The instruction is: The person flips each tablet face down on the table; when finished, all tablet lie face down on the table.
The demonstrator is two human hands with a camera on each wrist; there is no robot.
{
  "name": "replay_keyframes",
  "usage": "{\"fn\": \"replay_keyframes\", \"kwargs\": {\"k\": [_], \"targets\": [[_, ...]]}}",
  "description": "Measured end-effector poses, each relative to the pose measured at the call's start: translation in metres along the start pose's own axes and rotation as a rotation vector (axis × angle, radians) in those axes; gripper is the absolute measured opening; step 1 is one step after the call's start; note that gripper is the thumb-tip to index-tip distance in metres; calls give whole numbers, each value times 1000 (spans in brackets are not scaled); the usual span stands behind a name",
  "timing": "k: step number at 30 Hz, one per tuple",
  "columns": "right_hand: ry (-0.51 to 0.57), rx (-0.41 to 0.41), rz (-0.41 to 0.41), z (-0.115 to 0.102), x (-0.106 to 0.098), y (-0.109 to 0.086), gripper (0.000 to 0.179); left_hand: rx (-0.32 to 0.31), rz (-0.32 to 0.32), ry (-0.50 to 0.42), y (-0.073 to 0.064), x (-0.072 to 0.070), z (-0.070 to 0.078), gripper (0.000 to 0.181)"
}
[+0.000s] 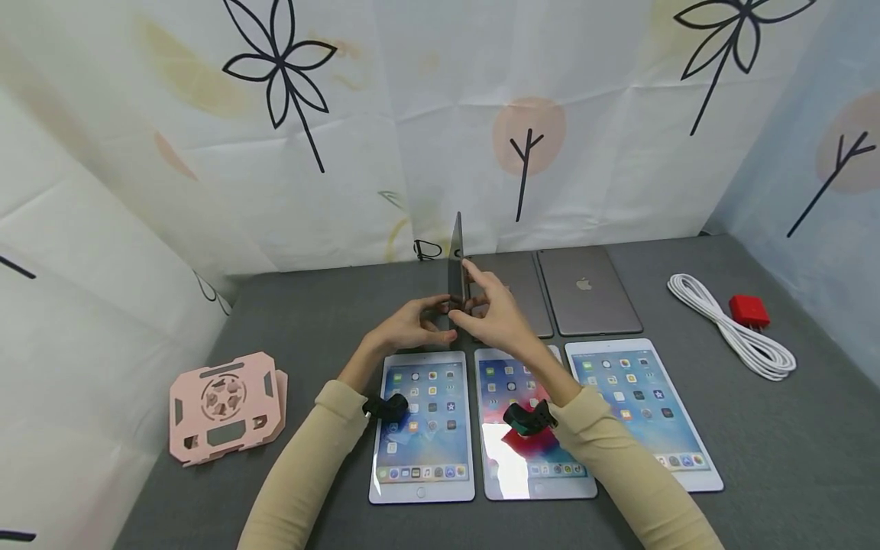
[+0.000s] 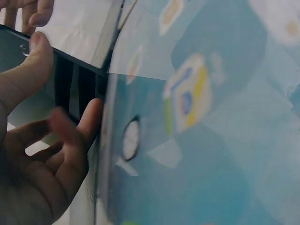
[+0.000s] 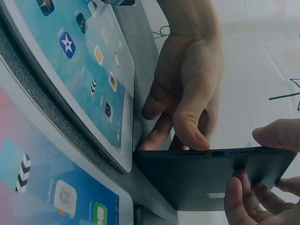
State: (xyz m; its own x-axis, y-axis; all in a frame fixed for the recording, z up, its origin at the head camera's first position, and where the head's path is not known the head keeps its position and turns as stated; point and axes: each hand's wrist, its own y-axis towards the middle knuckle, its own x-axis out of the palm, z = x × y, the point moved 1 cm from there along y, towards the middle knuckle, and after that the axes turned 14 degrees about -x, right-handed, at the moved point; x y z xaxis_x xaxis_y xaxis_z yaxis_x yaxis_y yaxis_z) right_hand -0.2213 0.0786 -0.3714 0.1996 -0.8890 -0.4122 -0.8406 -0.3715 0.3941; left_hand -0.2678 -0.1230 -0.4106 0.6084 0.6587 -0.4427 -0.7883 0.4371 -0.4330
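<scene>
A thin dark grey tablet (image 1: pixel 457 256) stands on edge, almost edge-on in the head view. In the right wrist view its back (image 3: pixel 206 180) shows an apple logo, with the port and speaker holes along the near edge. My right hand (image 1: pixel 496 312) grips it, thumb on that edge and fingers against the back. At the lower corner, my left hand (image 1: pixel 415 325) holds it, thumb tip on the same edge. Just below the hands lie a left lit tablet (image 1: pixel 425 420), a middle one (image 1: pixel 505 382) and a right one (image 1: pixel 635 393), all white-framed.
Two grey tablets lie face down behind, one partly covered by my right hand (image 1: pixel 525 286), the other fully visible (image 1: pixel 594 294). A pink slotted panel stack (image 1: pixel 227 409) sits left. Right are a coiled white cable (image 1: pixel 736 328) and a red plug (image 1: pixel 749 310). A patterned cloth (image 1: pixel 426 153) hangs behind.
</scene>
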Motion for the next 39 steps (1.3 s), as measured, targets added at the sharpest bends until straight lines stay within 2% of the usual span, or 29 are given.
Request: {"fn": "replay_keyframes", "kwargs": {"k": [5,8,15,18,21,24,28,32,39], "targets": [[19,-18,2,0,3,1,83,83,-81,-39,-10,-8,2,91],[27,-27,5,1,4,1,84,100,-83,-55,-18,-14,7,97],[-8,-52,-2,2,9,1,84,189,70,-51,-33,-23,27,105],[-27,-47,-53,6,12,1,82,222,113,-32,-36,-24,33,103],[-59,-8,-140,13,15,0,82,241,135,-13,-38,-22,37,103],[-133,32,-247,21,18,-2,84,247,150,0,-40,-21,39,103],[-210,-5,-348,35,22,-4,80,244,162,-3,-41,-19,39,104],[-209,-45,-361,41,23,-4,78,237,180,18,-41,-20,39,106],[-232,11,-369,40,23,-3,80,186,214,67,-41,-24,36,113]]}}
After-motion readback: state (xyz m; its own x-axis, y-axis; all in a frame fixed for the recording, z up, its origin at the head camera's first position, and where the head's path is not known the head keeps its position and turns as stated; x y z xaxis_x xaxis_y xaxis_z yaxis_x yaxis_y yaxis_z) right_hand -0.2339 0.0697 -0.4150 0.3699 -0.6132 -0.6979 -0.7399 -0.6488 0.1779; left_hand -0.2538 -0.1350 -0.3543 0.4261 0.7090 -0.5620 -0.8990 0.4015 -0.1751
